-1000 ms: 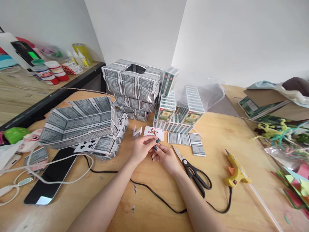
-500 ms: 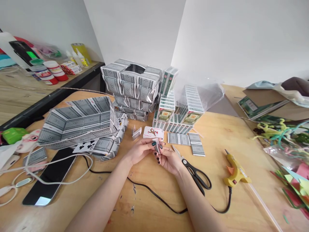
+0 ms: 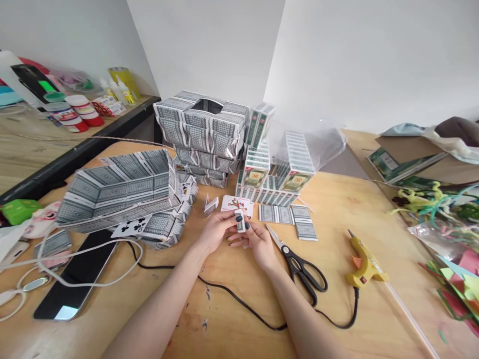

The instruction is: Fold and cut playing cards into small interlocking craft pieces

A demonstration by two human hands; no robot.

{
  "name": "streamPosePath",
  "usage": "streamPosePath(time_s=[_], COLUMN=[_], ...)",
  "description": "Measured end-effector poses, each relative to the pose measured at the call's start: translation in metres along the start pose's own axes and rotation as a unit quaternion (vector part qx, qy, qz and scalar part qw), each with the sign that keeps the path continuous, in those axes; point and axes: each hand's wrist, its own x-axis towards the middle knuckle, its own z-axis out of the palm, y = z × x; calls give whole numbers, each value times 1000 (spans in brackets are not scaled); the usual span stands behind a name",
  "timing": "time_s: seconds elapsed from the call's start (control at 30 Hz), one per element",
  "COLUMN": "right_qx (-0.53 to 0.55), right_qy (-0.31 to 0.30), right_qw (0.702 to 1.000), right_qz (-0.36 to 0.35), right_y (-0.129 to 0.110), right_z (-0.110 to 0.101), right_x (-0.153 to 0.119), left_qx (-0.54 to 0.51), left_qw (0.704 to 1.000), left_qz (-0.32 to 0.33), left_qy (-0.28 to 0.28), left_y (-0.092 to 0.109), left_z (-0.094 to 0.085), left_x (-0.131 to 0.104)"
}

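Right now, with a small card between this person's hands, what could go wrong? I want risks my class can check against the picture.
The small card is pinched in the left hand, so it may slip or crease. The scissors lie with their tip close to the right hand; a sideways move might catch it. The black cord runs beneath both arms to the glue gun; snagging it could drag the gun.

Scissors [image 3: 286, 250] are flashing metal, the smartphone [image 3: 84, 263] is shining glossy, the held playing card [image 3: 240, 227] is looking papery-smooth, the wooden tabletop [image 3: 224, 340] gleaming!

Club pips [image 3: 127, 229] on playing card [image 3: 130, 227]
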Motion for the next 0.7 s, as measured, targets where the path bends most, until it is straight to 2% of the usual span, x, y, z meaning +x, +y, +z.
streamPosePath(time_s=[0.17,0.3,0.5,0.7], right_qx=[-74,-96,-100,-50], right_qy=[24,41,26,-1], right_qw=[997,995,995,999], right_qz=[-10,-5,-2,11], right_y=[-4,-7,-7,-3], right_z=[4,4,1,-1], right_x=[-1,0,0,0], left_qx=[7,9,13,-8], left_qw=[1000,999,995,994], left_qz=[11,26,10,-2], left_qy=[0,-29,-101,-105], left_y=[-1,-2,0,2], left_z=[1,1,1,0], left_x=[0,0,-2,-3])
